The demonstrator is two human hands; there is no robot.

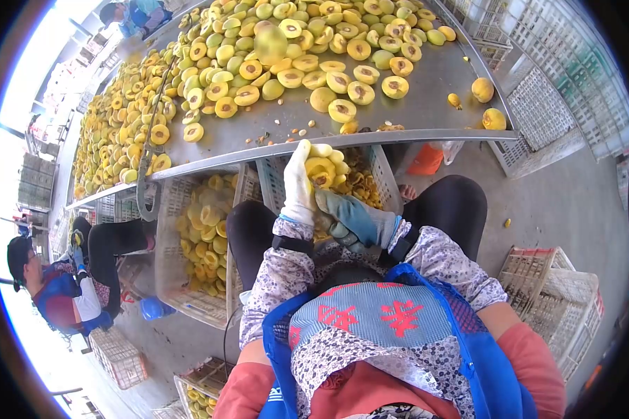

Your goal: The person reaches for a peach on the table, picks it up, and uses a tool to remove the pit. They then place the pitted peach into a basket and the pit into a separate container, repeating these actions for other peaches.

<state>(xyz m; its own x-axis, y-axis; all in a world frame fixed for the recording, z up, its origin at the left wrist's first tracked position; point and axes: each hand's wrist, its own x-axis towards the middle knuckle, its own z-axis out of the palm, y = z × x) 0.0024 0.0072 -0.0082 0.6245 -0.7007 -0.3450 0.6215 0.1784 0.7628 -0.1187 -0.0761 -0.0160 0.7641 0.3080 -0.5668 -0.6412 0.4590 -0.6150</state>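
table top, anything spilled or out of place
Small pits and scraps lie scattered along the front edge of the table, above the left hand holding a fruit half. Two fruits sit apart at the right corner, away from the pile of halves, and one bit lies on the floor.

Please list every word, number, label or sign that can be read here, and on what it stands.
Apron: two big red characters on its grey panel, upside down to the camera; too unclear to read with certainty.
Crates, metal table: no text visible.
Left hand, holding a peach half, and right hand: gloves without print.
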